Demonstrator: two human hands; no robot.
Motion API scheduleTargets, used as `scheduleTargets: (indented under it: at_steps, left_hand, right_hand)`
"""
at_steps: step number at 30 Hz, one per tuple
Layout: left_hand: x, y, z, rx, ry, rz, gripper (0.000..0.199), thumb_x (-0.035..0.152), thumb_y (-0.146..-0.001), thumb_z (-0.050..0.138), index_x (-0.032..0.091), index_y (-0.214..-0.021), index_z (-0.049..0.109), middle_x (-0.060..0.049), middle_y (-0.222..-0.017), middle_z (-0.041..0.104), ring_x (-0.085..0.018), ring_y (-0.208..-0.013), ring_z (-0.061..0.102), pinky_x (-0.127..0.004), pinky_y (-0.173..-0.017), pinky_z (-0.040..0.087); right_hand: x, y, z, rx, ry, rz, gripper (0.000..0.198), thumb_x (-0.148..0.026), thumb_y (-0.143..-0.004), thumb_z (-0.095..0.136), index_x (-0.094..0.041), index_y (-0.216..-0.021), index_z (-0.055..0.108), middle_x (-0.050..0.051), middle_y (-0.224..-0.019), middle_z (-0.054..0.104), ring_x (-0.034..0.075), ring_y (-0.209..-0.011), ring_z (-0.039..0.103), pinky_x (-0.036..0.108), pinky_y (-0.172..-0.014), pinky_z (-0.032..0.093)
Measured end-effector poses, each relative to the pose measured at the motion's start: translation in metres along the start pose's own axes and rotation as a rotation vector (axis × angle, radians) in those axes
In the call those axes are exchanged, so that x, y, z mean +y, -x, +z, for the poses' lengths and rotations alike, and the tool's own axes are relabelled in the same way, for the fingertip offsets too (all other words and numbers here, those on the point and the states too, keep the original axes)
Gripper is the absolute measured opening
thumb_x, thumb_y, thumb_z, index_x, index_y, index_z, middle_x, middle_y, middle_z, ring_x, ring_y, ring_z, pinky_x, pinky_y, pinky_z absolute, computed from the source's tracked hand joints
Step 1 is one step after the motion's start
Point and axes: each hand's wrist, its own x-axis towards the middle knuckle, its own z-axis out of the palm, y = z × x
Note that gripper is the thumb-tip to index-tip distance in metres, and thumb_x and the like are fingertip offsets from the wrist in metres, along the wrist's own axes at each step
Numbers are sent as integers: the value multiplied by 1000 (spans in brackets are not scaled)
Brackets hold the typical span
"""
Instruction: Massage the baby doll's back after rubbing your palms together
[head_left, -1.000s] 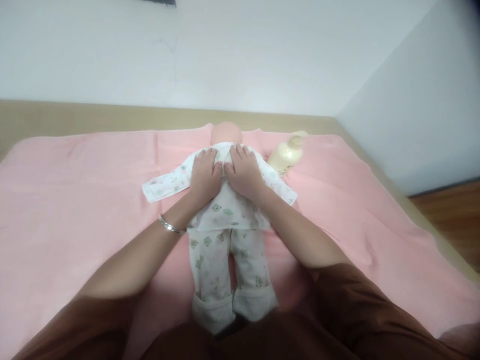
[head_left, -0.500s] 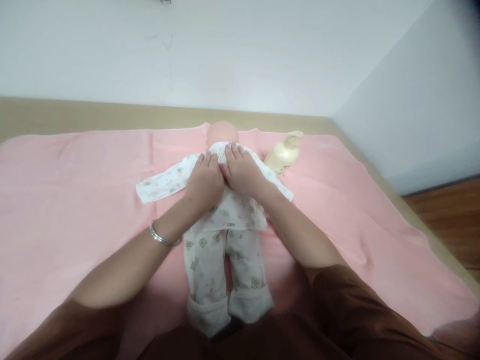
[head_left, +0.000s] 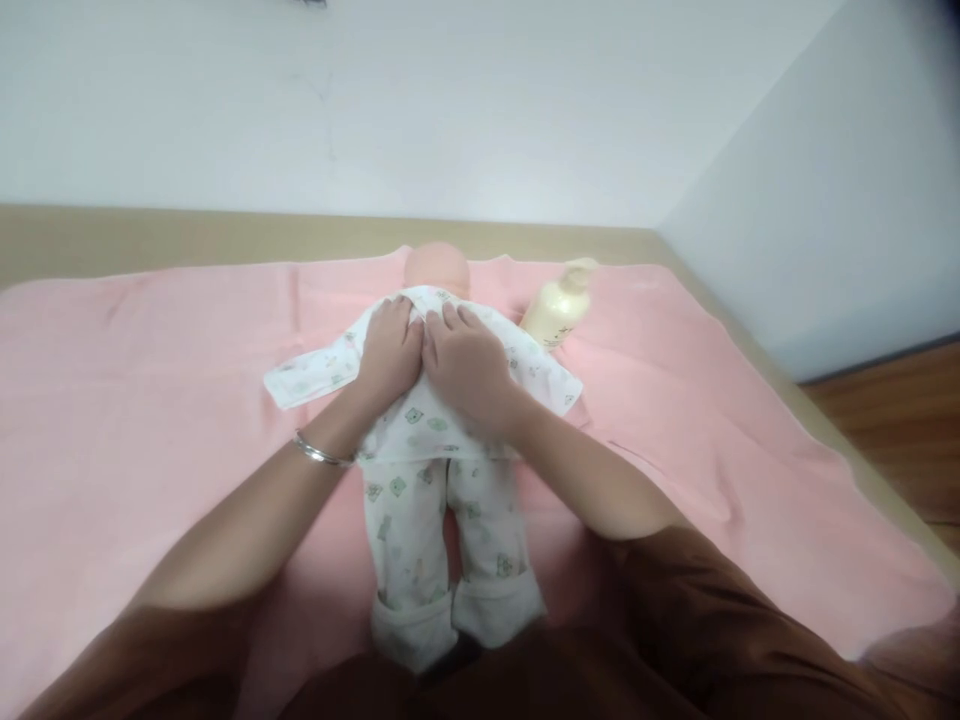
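A baby doll (head_left: 437,268) lies lengthwise in front of me, its bald head at the far end and its face not visible. It wears a white printed top (head_left: 420,425) and matching trousers (head_left: 409,530) with turned-up cuffs. On the upper part of the top rests my left hand (head_left: 391,350), fingers laid over the cloth and a silver bangle on the wrist. Close beside it, my right hand (head_left: 469,355) lies on the same cloth with fingers extended and slightly bent. The thumbs are close together near the middle. Neither hand visibly grips anything.
Under the doll a pink blanket (head_left: 187,400) covers the wooden-edged surface (head_left: 150,235). A cream pump bottle (head_left: 559,305) leans on the blanket by the doll's right-hand sleeve. White walls (head_left: 487,110) stand behind and to the right, with brown wooden flooring (head_left: 892,420) at far right.
My right hand has slid a little toward the left and nearer to me over the top. The left hand has shifted slightly left. The view has moved a little too.
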Motion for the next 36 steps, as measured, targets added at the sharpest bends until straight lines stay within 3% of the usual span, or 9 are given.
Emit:
scheduleTargets:
  at_steps: [3,6,10,16,21,24,28,32,36]
  left_hand:
    - [12,9,-2,-45,-99,-16,51,24,-97,28,1,-136,52,-24,-149,51,-35,-146,42,-58,-128,28]
    - [24,18,-5,-66,-108,14,46,20,-95,31,3,-129,58,-22,-145,56,-32,-146,44,-54,-130,28]
    - [33,22,-8,-88,-74,32,45,17,-92,33,7,-125,61,-19,-145,58,-30,-146,46,-53,-130,29]
    - [21,7,-11,-113,43,-121,50,25,-91,37,10,-134,59,-15,-152,52,-33,-149,41,-54,-130,27]
    - [5,1,-5,-42,166,-86,50,33,-92,38,16,-132,63,-10,-148,57,-30,-144,45,-52,-130,27]
    - [1,5,1,16,182,-117,52,34,-93,38,15,-137,60,-11,-154,52,-27,-148,42,-49,-132,25]
    - [0,10,5,70,224,-139,49,33,-93,39,18,-134,63,-8,-152,55,-24,-147,44,-47,-131,28]
    - [1,13,6,126,247,-126,46,31,-93,39,19,-129,65,-7,-148,59,-23,-142,49,-46,-129,33]
    - [3,15,5,123,244,-123,46,28,-92,38,19,-129,64,-8,-146,60,-22,-140,52,-45,-128,35]
  right_hand:
    - [12,-12,-2,-64,-44,139,54,-31,-104,34,-4,-150,45,25,-156,45,36,-146,44,50,-122,34]
    - [21,-24,1,-130,-58,269,65,-39,-103,39,1,-154,35,30,-159,38,39,-151,36,50,-124,30]
    - [23,-27,3,-104,-25,243,61,-35,-103,36,4,-150,39,29,-153,46,38,-147,41,50,-123,31]
    - [4,-1,-6,-49,145,94,56,-29,-104,27,10,-139,50,31,-135,62,37,-126,60,49,-109,45]
    - [4,-1,-7,-89,105,51,57,-27,-104,27,8,-145,44,31,-145,54,37,-137,53,48,-117,39]
    - [21,-15,-9,-114,-52,115,59,-35,-104,33,1,-149,42,25,-154,48,35,-146,43,47,-123,33]
    - [35,-25,-17,-103,-175,209,56,-37,-103,33,-3,-144,49,23,-155,46,36,-145,44,52,-121,37]
    - [24,-17,-12,91,-185,130,52,-26,-100,32,-11,-147,46,16,-163,38,31,-154,32,55,-125,31]
    - [9,-9,-2,29,-198,98,50,-24,-99,35,-8,-142,53,18,-159,43,32,-152,35,57,-126,28]
